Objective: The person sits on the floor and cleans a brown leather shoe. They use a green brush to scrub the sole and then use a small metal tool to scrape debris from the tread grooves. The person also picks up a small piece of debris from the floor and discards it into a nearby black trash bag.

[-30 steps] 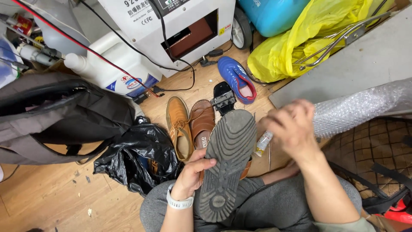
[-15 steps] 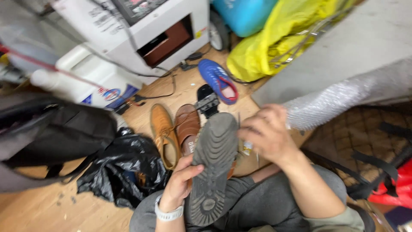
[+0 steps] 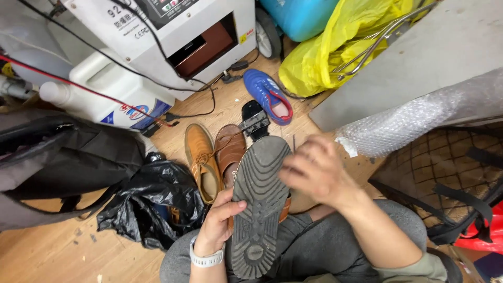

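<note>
My left hand (image 3: pixel 217 225), with a white watch (image 3: pixel 205 259) on the wrist, grips a shoe (image 3: pixel 258 204) from its left side. The shoe is upside down over my lap, its worn grey ridged sole facing me. My right hand (image 3: pixel 317 173) hovers at the right edge of the sole near the toe, fingers bent and touching the rim. I see only its back, slightly blurred, so whatever is in its palm is hidden. Grey trousers show under the shoe.
On the wooden floor ahead lie a tan lace-up shoe (image 3: pixel 201 160), a brown shoe (image 3: pixel 230 149), a black sandal (image 3: pixel 254 121) and a blue sneaker (image 3: pixel 270 94). A black plastic bag (image 3: pixel 152 202) and black backpack (image 3: pixel 57 157) sit left; a white machine (image 3: pixel 157 36), white jug (image 3: pixel 105 89), yellow bag (image 3: pixel 325 47) and bubble wrap (image 3: pixel 419 120) surround them.
My right hand moved left onto the sole's edge. The small tube seen under it a second ago is no longer visible. The shoe stays in my left hand.
</note>
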